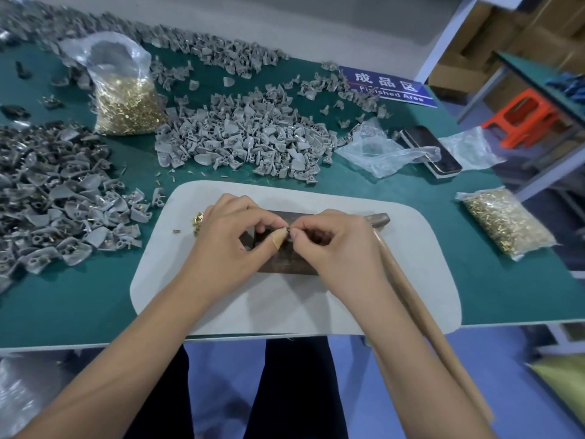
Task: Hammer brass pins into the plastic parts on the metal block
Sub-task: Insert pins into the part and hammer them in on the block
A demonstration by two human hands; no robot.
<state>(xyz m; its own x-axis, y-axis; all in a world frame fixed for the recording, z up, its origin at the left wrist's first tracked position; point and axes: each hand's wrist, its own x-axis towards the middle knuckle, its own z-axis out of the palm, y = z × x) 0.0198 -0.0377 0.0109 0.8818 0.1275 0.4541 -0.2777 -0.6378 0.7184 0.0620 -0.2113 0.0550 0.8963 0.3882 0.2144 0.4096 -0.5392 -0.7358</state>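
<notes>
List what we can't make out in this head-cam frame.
Head view only:
- Plastic part on the metal block: covered by left hand and right hand.
- Pin between the fingertips: too small.
- Hammer head: mostly behind the right hand.
- Loose brass pins: partly behind the left hand.

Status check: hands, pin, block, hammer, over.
Left hand and right hand pinching a pin over the block. Hammer lying by the right wrist, unheld. Nothing in the way.

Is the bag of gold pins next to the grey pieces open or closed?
Open. The bag of brass pins stands upright, its clear top gaping loosely above the pins.
</notes>
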